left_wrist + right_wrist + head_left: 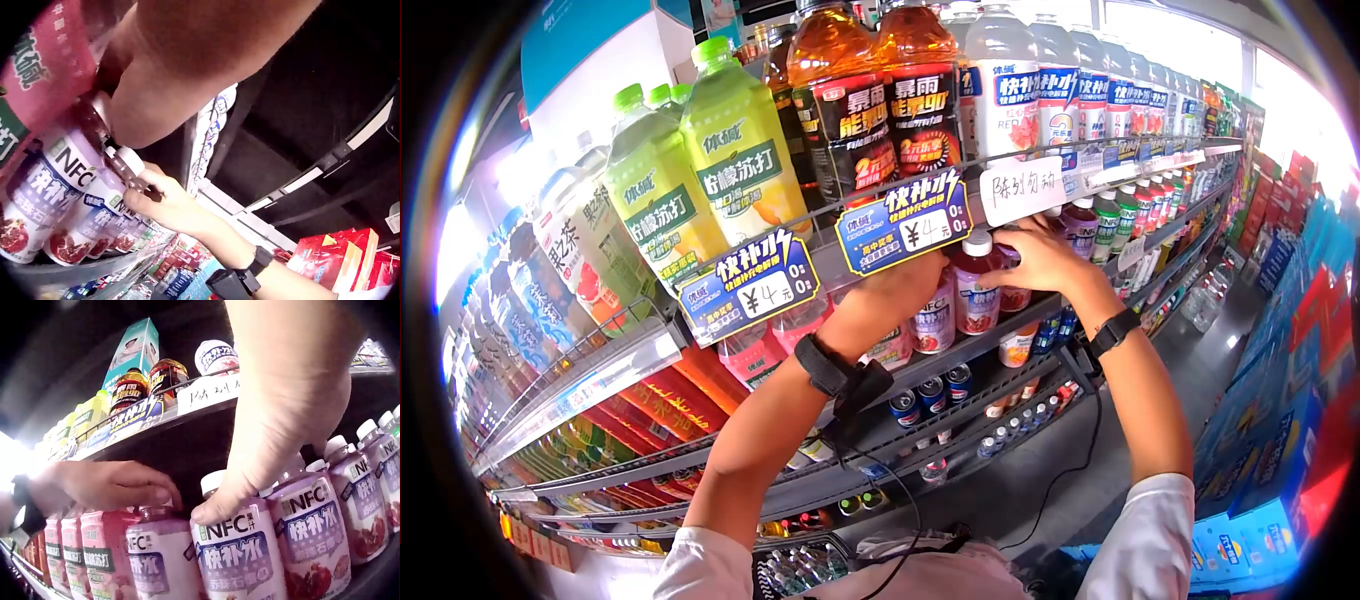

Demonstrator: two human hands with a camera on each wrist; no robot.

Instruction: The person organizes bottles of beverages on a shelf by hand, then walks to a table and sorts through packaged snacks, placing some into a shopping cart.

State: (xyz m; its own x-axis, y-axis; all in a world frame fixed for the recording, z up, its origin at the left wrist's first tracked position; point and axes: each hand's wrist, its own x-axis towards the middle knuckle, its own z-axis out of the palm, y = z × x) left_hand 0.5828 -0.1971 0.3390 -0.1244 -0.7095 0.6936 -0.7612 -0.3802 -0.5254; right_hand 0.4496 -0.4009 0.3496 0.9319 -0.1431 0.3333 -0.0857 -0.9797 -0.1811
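Pomegranate juice bottles with purple-and-white NFC labels stand in a row on the shelf below the price cards. My left hand (pixel 119 487) curls its fingers over the top of one juice bottle (pixel 159 553), hiding its cap. Just right of it, my right hand (pixel 1050 262) holds another juice bottle (pixel 240 556) by its shoulder. Its thumb (pixel 209 509) lies on the front of the label, while the other fingers are hidden behind. That bottle's white cap (pixel 977 243) shows between my hands in the head view. Both bottles are upright.
Pink soda bottles (pixel 103 544) stand left of the juice. More juice bottles (pixel 362 500) and green-capped bottles (pixel 1104 215) continue right. Close above is the upper shelf's edge with price cards (pixel 903 222) and a handwritten card (pixel 1022 190). Cans (pixel 931 393) are below; stacked boxes (pixel 1270 450) line the right.
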